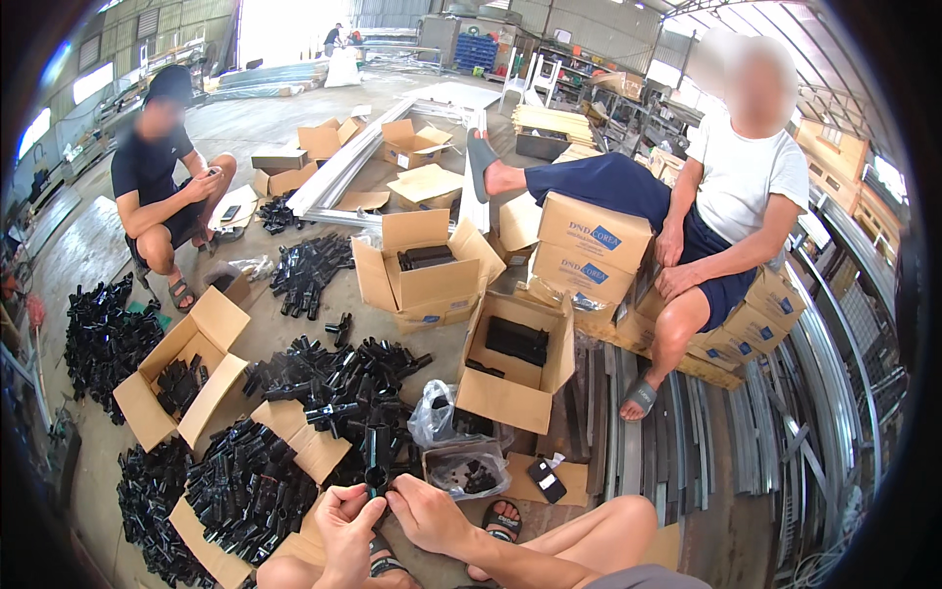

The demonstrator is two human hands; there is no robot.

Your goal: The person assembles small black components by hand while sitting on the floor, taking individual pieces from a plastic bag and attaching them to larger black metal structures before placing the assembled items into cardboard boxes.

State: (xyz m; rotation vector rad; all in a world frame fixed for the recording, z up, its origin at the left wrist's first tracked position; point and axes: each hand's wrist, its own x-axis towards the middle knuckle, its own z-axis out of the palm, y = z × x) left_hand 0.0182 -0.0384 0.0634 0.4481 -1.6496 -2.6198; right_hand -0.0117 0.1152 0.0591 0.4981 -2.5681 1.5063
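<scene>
Low in front of me, my left hand (348,528) and my right hand (430,512) meet at the near end of a black tubular part (377,454). It points away from me and has a round opening at the near end. Left fingers pinch its near edge; right thumb and fingertips close against the other side. Right behind it lies a large heap of similar black parts (339,378). Another dense heap (245,486) is left of my hands. A plastic-lined box (442,456) with small black pieces is just to the right.
An open carton (535,407) and another carton (383,280) hold black parts. A third carton (211,393) stands left. One person (162,177) squats far left; another person (751,157) sits on stacked cartons (589,250) at right. Long metal profiles (687,432) lie below. A black phone-like object (547,479) rests on cardboard.
</scene>
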